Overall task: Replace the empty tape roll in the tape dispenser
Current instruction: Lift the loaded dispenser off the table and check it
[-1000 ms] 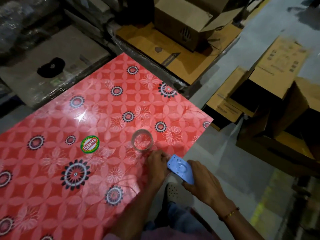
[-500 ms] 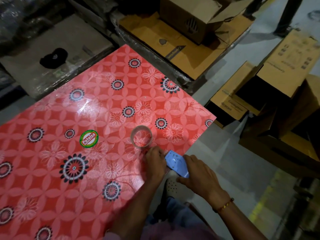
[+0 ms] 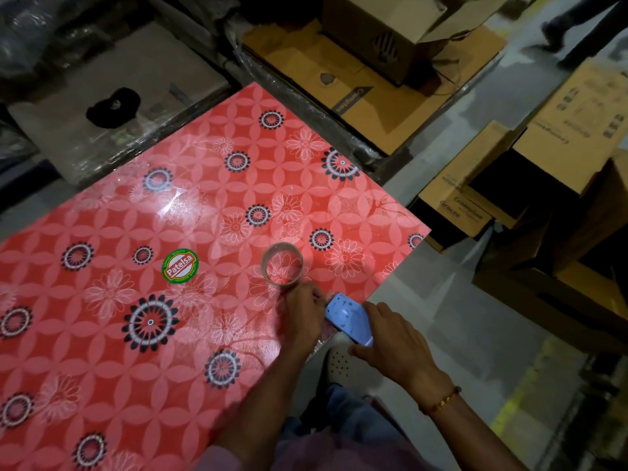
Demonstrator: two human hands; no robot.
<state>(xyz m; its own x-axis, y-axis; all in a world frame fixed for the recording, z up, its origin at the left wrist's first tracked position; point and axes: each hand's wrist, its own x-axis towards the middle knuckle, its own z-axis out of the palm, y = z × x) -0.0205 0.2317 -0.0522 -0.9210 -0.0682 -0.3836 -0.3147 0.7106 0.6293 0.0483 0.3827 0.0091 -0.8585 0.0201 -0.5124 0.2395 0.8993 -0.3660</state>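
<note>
1. Your right hand (image 3: 396, 341) grips the blue tape dispenser (image 3: 348, 317), fingers curled round its near end. It sits at the near right edge of the red floral table (image 3: 102, 334), partly past that edge.
2. Your left hand (image 3: 304, 316) rests on the table at the same edge, its fingers touching the dispenser's far end. Whether they pinch it or only press on it, you cannot tell from here.
3. The tape roll (image 3: 282, 265) lies flat on the table just beyond your left hand, near the right corner. The table pattern shows through its middle. Whether it is a bare core or holds clear tape is not plain.
4. A round green and red sticker (image 3: 180, 266) sits on the table, left of the roll and well apart from it.
5. Containers: an open cardboard box (image 3: 390, 39) stands on flattened cardboard beyond the far edge; its inside is not visible. To the right, on the floor, stacked cartons (image 3: 577, 130) with one dark open mouth; contents too dark to tell.
6. A black object (image 3: 114, 103) lies on a wrapped bundle past the far left edge.
7. A white perforated shoe (image 3: 338, 363) shows below the dispenser.
</note>
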